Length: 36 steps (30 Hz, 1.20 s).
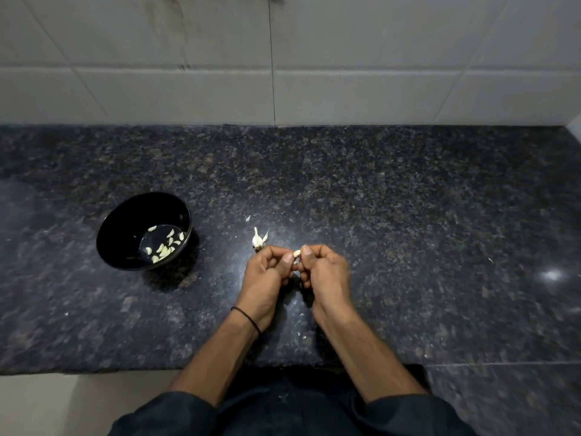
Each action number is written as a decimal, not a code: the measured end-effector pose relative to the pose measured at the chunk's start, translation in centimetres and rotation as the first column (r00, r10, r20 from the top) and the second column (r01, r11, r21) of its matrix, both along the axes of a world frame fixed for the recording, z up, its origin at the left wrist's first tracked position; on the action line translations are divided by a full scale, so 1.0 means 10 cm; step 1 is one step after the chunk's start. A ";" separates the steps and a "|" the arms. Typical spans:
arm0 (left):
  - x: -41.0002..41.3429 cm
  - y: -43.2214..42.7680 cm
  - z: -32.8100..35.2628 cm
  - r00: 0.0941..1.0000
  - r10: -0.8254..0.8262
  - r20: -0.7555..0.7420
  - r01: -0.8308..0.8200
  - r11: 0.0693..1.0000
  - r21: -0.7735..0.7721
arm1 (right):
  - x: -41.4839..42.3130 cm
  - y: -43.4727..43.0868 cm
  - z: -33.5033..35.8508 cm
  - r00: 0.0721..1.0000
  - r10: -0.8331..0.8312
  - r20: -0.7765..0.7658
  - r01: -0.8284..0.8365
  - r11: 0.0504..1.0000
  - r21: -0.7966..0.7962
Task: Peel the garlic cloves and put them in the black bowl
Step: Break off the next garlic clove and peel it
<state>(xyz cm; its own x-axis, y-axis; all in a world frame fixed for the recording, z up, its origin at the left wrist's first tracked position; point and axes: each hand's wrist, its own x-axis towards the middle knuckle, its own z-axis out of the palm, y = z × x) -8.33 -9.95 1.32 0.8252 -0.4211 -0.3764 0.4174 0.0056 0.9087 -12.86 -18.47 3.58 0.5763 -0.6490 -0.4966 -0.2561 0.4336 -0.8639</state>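
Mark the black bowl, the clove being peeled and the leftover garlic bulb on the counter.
black bowl (pixel 129 221): head view, bare inner wall on its left side.
clove (pixel 296 253): head view, its exposed pale end.
garlic bulb (pixel 258 240): head view, middle of its pale body.

The person wears a dark navy top, its left sleeve (pixel 163 413) and right sleeve (pixel 418 412) gathered in soft folds near the elbows, so that both forearms are bare down to the left hand (pixel 267 269) and the right hand (pixel 323 269). A thin black band (pixel 248 319) circles the left wrist. Between the sleeves shows dark creased cloth (pixel 289 401) of the same deep shade.
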 end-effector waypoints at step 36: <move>0.04 0.03 0.01 0.990 -0.011 0.141 0.016 0.999 -0.034 | -0.04 -0.02 -0.05 0.971 0.093 -0.219 -0.216 0.733 -0.645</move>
<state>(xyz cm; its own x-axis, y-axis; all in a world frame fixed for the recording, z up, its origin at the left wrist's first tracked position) -7.95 -9.61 1.44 0.8630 -0.4434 -0.2422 0.2858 0.0332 0.9577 -13.29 -18.68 3.10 0.6500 -0.7566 -0.0714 -0.4293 -0.2880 -0.8560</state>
